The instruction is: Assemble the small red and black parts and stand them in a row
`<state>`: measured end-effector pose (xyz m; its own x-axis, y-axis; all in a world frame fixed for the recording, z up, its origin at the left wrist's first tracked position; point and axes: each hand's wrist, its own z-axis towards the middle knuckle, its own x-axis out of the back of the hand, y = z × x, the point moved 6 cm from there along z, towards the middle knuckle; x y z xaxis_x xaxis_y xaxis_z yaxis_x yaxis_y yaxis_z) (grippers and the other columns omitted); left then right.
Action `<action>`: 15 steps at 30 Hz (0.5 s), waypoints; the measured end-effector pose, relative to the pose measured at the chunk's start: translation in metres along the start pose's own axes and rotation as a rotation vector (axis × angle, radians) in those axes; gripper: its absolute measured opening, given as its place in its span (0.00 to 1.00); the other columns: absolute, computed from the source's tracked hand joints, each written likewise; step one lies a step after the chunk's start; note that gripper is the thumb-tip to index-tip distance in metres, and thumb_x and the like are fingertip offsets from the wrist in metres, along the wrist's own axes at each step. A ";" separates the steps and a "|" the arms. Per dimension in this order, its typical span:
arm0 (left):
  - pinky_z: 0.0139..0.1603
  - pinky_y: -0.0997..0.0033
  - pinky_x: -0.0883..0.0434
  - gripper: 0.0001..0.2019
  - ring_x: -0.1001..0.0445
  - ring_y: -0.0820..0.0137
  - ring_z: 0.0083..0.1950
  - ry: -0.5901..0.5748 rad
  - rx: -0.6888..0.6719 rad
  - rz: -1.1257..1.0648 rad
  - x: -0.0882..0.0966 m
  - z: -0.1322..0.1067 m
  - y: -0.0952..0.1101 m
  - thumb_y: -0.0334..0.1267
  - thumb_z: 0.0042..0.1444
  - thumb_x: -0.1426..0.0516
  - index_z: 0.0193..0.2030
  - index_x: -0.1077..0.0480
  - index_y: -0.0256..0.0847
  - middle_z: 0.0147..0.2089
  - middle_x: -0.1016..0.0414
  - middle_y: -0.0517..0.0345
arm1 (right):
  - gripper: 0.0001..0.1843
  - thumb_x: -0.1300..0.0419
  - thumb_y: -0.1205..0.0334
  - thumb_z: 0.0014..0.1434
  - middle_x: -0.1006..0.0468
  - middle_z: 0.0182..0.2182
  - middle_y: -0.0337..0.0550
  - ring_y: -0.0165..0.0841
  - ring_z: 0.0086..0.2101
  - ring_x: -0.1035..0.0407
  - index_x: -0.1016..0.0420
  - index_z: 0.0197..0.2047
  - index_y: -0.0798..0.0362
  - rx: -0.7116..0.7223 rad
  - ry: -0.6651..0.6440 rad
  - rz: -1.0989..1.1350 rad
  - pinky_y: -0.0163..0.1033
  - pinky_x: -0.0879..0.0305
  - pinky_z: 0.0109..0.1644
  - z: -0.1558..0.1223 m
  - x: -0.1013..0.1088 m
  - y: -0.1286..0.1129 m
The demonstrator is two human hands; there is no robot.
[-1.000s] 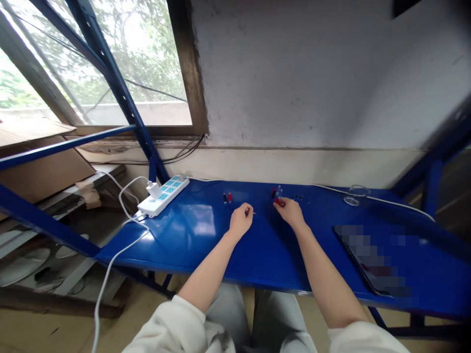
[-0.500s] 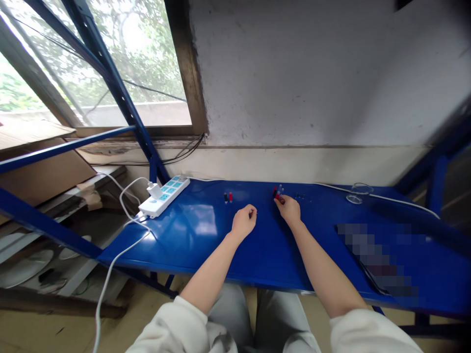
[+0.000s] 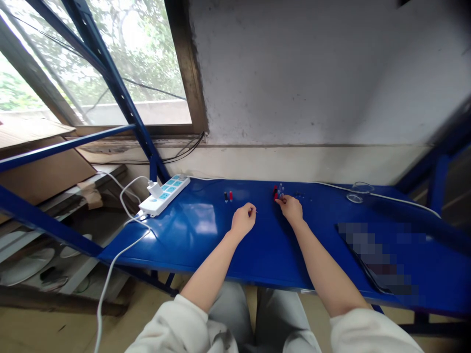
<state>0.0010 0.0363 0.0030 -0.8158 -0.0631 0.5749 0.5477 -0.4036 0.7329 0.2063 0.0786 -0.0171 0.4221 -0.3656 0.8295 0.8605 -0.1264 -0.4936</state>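
Note:
My left hand (image 3: 243, 219) rests on the blue bench top (image 3: 206, 230), fingers curled round a thin metal pin whose tip pokes out to the right. My right hand (image 3: 292, 208) is pinched at a small cluster of red, black and clear parts (image 3: 276, 191) near the back of the bench, its fingertips touching a red one. A separate black and red pair of small parts (image 3: 227, 196) stands upright to the left, just beyond my left hand.
A white power strip (image 3: 165, 195) with a plugged-in charger and white cable lies at the bench's back left. Another white cable and a clear ring (image 3: 353, 197) sit at the back right. A dark flat object (image 3: 379, 255) lies on the right. Blue frame struts rise on the left.
My right hand has crept slightly farther back toward the cluster of small parts. My left hand has stayed put with the pin.

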 end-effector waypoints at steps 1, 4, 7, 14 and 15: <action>0.26 0.77 0.44 0.07 0.38 0.75 0.22 0.000 -0.001 -0.003 0.000 0.000 0.000 0.33 0.51 0.51 0.31 0.32 0.41 0.23 0.32 0.61 | 0.10 0.46 0.55 0.53 0.25 0.26 0.44 0.35 0.28 0.31 0.28 0.29 0.52 -0.019 -0.003 0.001 0.35 0.47 0.26 0.000 0.000 0.003; 0.26 0.77 0.43 0.06 0.38 0.75 0.22 0.003 -0.005 -0.002 -0.001 0.001 -0.002 0.32 0.51 0.51 0.30 0.32 0.41 0.23 0.33 0.61 | 0.09 0.46 0.60 0.53 0.24 0.29 0.46 0.36 0.31 0.31 0.27 0.33 0.53 -0.045 0.003 0.005 0.35 0.46 0.28 0.001 0.000 0.010; 0.25 0.77 0.43 0.06 0.38 0.74 0.21 0.018 0.020 0.016 0.000 0.000 -0.004 0.33 0.51 0.51 0.30 0.33 0.42 0.22 0.33 0.61 | 0.09 0.47 0.63 0.53 0.24 0.33 0.48 0.37 0.34 0.30 0.27 0.36 0.54 -0.050 0.004 -0.004 0.35 0.44 0.29 0.003 -0.002 0.013; 0.32 0.71 0.38 0.13 0.29 0.65 0.29 0.125 0.105 0.320 0.015 0.006 -0.005 0.37 0.55 0.51 0.47 0.36 0.42 0.29 0.30 0.53 | 0.11 0.45 0.57 0.52 0.24 0.27 0.47 0.38 0.30 0.30 0.25 0.31 0.53 -0.081 -0.018 0.008 0.36 0.45 0.27 0.004 -0.002 0.015; 0.33 0.70 0.37 0.17 0.29 0.64 0.30 0.140 0.120 0.345 0.018 0.009 -0.006 0.38 0.54 0.50 0.51 0.39 0.42 0.30 0.30 0.51 | 0.11 0.45 0.56 0.52 0.24 0.26 0.47 0.38 0.30 0.30 0.25 0.30 0.53 -0.083 -0.021 0.008 0.36 0.45 0.27 0.004 -0.002 0.014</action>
<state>-0.0150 0.0460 0.0123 -0.5931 -0.3039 0.7456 0.8051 -0.2281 0.5475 0.2188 0.0808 -0.0251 0.4355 -0.3478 0.8303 0.8309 -0.1997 -0.5194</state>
